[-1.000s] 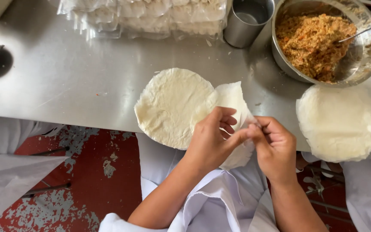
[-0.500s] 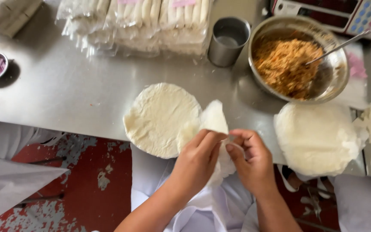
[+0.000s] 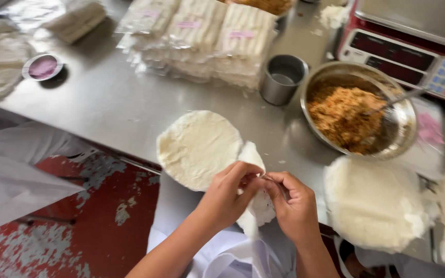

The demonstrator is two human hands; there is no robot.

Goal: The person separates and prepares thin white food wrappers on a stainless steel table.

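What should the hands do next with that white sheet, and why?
Probably peel it fully apart and lay it on the table. Both hands, left and right, pinch a thin white sheet at the table edge, beside the round wrapper.

- Table (image 3: 130,103): brushed metal, dull sheen.
- Bowl (image 3: 408,146) and cup (image 3: 283,78): shiny metal.
- Wrappers (image 3: 198,146): matt, pale, faintly rough.
- Packets (image 3: 202,38): glossy clear plastic.
- Filling (image 3: 342,116): coarse, crumbly.
- Floor (image 3: 104,221): worn, flaking red paint.
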